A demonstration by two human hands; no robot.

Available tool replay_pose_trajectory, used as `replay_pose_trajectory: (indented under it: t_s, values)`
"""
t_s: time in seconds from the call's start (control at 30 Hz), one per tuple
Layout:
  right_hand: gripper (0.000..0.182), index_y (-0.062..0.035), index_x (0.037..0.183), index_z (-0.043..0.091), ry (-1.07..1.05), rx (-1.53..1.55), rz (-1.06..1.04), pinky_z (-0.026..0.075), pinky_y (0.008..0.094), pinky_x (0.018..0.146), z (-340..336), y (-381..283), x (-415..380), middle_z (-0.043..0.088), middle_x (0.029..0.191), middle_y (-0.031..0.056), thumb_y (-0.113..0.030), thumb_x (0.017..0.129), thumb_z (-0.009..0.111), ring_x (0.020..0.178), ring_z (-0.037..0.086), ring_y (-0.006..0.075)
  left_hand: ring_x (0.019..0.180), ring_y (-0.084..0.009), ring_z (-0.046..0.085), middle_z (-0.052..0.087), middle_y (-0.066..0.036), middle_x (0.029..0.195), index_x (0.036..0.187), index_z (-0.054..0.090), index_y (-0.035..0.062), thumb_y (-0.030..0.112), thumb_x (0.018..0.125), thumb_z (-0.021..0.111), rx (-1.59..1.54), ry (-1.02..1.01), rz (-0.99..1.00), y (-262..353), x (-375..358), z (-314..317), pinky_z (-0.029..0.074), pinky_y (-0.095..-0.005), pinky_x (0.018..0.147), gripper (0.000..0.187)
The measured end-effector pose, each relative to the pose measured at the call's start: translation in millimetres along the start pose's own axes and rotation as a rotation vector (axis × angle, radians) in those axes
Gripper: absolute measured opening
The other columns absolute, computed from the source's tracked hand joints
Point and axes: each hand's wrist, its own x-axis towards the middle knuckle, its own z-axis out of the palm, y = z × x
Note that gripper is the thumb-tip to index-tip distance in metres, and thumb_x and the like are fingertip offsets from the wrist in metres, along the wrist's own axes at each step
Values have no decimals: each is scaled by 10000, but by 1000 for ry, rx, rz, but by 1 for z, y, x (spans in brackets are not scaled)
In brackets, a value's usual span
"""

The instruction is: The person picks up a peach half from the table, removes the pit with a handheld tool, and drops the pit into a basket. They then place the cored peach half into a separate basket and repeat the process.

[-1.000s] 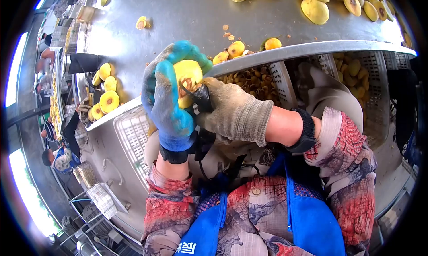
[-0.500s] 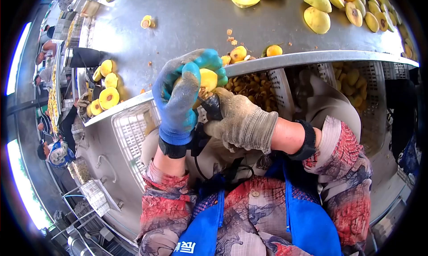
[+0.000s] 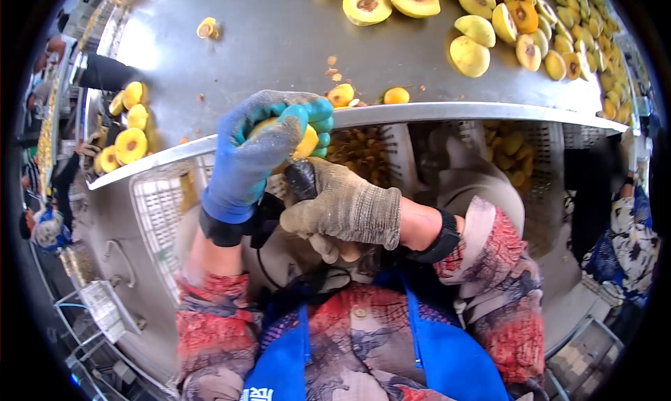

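Observation:
My left hand, in a blue and teal glove, is closed around a yellow peach half. The fingers cover much of the fruit. Just below it, my right hand, in a worn knitted glove, grips a tool with a thick black handle. The tool's top end points up at the peach; its working end is hidden, so its kind does not show. Past my fingers, small yellow peach pieces lie by the table's edge.
A metal table with a raised rim spans ahead. Many peach halves are heaped at right, with several at the left corner. Below the rim are a white basket and a crate of cut pieces. A person is at right.
The whole view has shifted, so table, hands and fruit appear further left, with more of the right-hand heap showing. The tool has come slightly away from the peach; both grips are kept.

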Motion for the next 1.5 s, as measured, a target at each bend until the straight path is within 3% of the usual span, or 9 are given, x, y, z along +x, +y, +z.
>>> replay_pose_trajectory:
  t_s: [0.13,0.27,0.37,0.47,0.6,0.73,0.8,0.93,1.5]
  values:
    - [363,-57,1056,464,264,-275,4,399,287,294,7,-3,1,552,571,57,-124,761,665,397,550,171,840,-198,659,663,-162,987,1037,604,-51,136,879,644,-68,2,60,-9,1,-1,575,-320,740,248]
    - [544,-27,1206,387,60,-55,36,400,278,291,-2,-1,3,560,578,61,-127,757,677,400,558,172,842,-181,655,662,-159,997,1013,598,-42,85,873,644,-77,51,102,-8,0,2,573,-316,739,195]
    - [417,-18,1080,440,269,-239,-17,402,270,291,7,-1,4,545,573,61,-123,755,679,395,551,168,850,-165,644,660,-152,999,983,583,-40,50,861,648,-57,68,249,-20,0,1,558,-298,755,165]
    - [393,-22,1058,442,113,-111,20,401,264,291,6,-10,0,536,568,64,-118,755,673,381,534,161,853,-151,625,655,-142,992,963,570,-39,-11,844,633,39,85,310,-19,0,0,537,-288,776,138]
    - [541,-37,1200,363,109,1,87,383,268,291,9,-5,-6,535,548,75,-129,761,665,350,493,155,853,-149,601,638,-120,978,945,563,-42,-74,820,592,-24,-6,165,-14,-3,-6,523,-296,782,133]
    - [377,-10,1042,403,97,-45,55,390,311,258,9,-4,-7,524,526,88,-98,744,617,345,522,192,850,-208,633,637,-158,1002,982,563,-30,-18,833,610,-42,-89,72,-14,2,-11,551,-331,743,157]
    - [318,6,980,417,-52,88,-28,385,299,246,-2,2,-6,511,548,83,-82,748,617,345,519,181,770,-231,630,636,-160,951,1025,560,-13,216,844,686,15,-68,105,-6,2,-2,546,-347,695,317]
    - [287,3,948,428,-91,184,-105,378,291,239,-2,0,-15,500,556,73,-81,753,622,346,516,163,824,-241,635,641,-159,984,1020,578,-3,59,804,659,-80,-90,102,-1,0,5,553,-354,718,239]
    - [671,-158,1288,322,-25,113,-12,407,339,259,0,15,-30,492,495,80,-24,666,535,327,522,217,680,-207,594,607,-161,865,999,561,12,190,811,693,130,-204,134,-1,-4,28,524,-319,592,291]
